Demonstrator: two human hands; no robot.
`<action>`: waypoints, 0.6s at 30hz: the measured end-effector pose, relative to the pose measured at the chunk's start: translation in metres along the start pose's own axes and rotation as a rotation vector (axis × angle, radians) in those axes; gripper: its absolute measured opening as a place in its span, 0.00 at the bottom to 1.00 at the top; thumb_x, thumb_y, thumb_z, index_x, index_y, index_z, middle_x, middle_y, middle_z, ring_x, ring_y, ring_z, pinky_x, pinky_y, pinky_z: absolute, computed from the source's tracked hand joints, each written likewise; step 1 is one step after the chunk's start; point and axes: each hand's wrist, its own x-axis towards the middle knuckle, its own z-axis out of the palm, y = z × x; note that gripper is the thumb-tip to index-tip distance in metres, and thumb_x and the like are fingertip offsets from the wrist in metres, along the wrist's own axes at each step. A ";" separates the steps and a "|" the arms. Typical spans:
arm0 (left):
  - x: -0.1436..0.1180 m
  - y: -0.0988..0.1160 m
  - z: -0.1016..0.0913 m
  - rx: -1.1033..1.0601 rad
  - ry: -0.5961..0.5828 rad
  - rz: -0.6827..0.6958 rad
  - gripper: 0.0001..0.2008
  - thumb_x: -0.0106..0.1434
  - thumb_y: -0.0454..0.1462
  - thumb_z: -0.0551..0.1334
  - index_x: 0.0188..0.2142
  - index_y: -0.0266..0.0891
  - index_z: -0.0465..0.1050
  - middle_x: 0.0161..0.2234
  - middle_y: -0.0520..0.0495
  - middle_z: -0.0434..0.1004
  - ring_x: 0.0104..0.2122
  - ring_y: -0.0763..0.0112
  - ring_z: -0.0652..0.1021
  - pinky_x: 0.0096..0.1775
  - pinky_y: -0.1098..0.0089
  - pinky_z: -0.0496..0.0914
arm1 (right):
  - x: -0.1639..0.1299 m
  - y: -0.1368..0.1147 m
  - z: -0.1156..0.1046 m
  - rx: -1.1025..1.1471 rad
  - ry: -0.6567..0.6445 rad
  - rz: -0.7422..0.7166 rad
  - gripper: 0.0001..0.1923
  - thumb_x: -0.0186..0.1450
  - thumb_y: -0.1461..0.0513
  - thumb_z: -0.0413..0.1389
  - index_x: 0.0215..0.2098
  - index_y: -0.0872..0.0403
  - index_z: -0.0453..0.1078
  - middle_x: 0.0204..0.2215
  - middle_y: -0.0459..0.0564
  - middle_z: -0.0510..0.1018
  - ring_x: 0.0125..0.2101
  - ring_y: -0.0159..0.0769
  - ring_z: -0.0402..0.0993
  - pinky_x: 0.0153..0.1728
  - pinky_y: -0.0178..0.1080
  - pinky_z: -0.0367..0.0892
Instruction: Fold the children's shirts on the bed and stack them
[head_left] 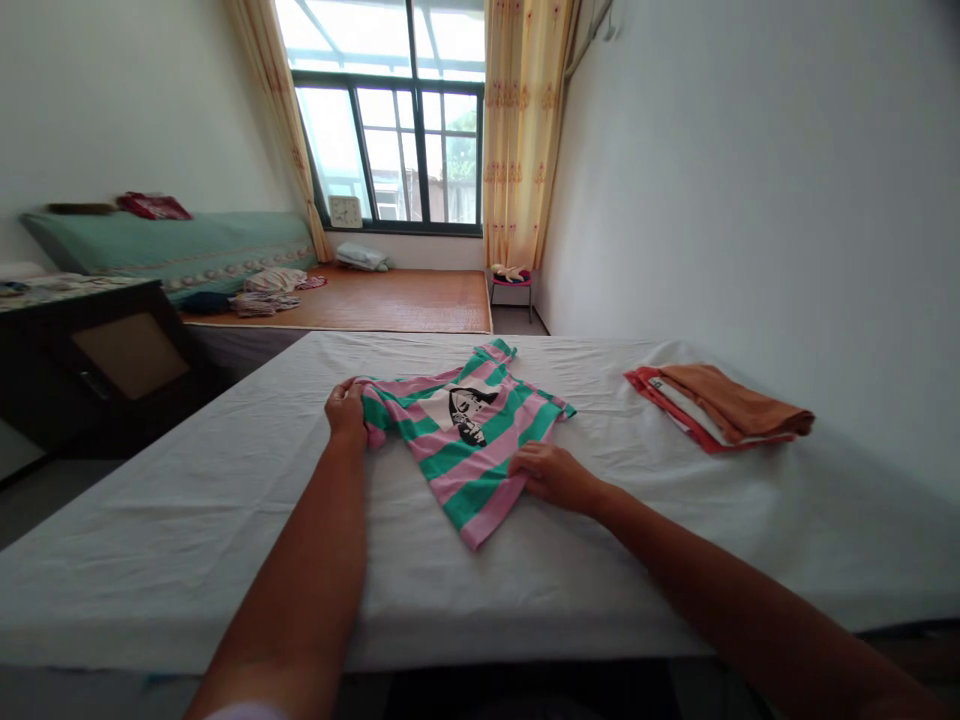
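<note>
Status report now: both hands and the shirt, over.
Left hand grips striped shirt edge. Right hand presses its hem. Folded orange clothes lie apart, nothing in the way.

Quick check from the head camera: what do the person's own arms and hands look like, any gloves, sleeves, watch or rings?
Both hands are bare: no gloves on the left hand or the right hand, and no watch, bracelet or ring shows. The forearms are uncovered to the bottom edge of the picture. Only a sliver of pale sleeve shows on the left arm; no sleeve is in view on the right.
</note>
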 end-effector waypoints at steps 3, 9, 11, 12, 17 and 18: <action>0.000 0.016 -0.007 -0.277 -0.153 -0.080 0.13 0.47 0.37 0.62 0.34 0.38 0.73 0.29 0.51 0.75 0.31 0.68 0.75 0.37 0.68 0.71 | -0.004 -0.003 -0.019 0.219 0.086 0.112 0.07 0.61 0.68 0.53 0.34 0.55 0.72 0.31 0.48 0.77 0.32 0.32 0.71 0.35 0.34 0.66; 0.003 0.025 -0.026 -0.567 -0.159 -0.115 0.14 0.48 0.35 0.63 0.37 0.40 0.75 0.28 0.53 0.76 0.29 0.70 0.76 0.36 0.70 0.72 | -0.018 -0.009 -0.045 0.522 -0.420 0.089 0.14 0.65 0.56 0.55 0.45 0.55 0.72 0.39 0.49 0.78 0.38 0.33 0.75 0.40 0.35 0.69; 0.004 0.022 -0.029 -0.564 -0.105 -0.155 0.14 0.48 0.34 0.62 0.37 0.40 0.75 0.26 0.54 0.74 0.26 0.72 0.74 0.34 0.71 0.72 | -0.018 -0.011 -0.044 0.475 -0.420 0.093 0.17 0.63 0.54 0.57 0.46 0.55 0.71 0.40 0.50 0.78 0.38 0.33 0.75 0.40 0.35 0.69; 0.004 0.020 -0.030 -0.556 -0.082 -0.179 0.15 0.48 0.34 0.62 0.37 0.40 0.75 0.25 0.54 0.73 0.25 0.73 0.74 0.32 0.72 0.72 | -0.017 -0.014 -0.042 0.431 -0.389 0.083 0.18 0.62 0.53 0.58 0.46 0.54 0.71 0.41 0.50 0.78 0.38 0.34 0.74 0.40 0.35 0.69; 0.005 0.016 -0.032 -0.525 -0.033 -0.246 0.15 0.49 0.33 0.61 0.38 0.39 0.74 0.23 0.54 0.71 0.23 0.73 0.72 0.29 0.72 0.71 | -0.006 -0.043 0.001 0.112 -0.269 -0.142 0.27 0.56 0.51 0.63 0.52 0.51 0.68 0.47 0.53 0.75 0.45 0.42 0.70 0.45 0.40 0.64; 0.005 0.016 -0.033 -0.522 -0.033 -0.246 0.15 0.49 0.34 0.61 0.38 0.40 0.74 0.23 0.54 0.71 0.23 0.73 0.73 0.29 0.72 0.71 | -0.003 -0.048 0.012 0.034 -0.257 -0.171 0.26 0.57 0.52 0.62 0.52 0.51 0.68 0.47 0.54 0.75 0.45 0.44 0.69 0.45 0.41 0.63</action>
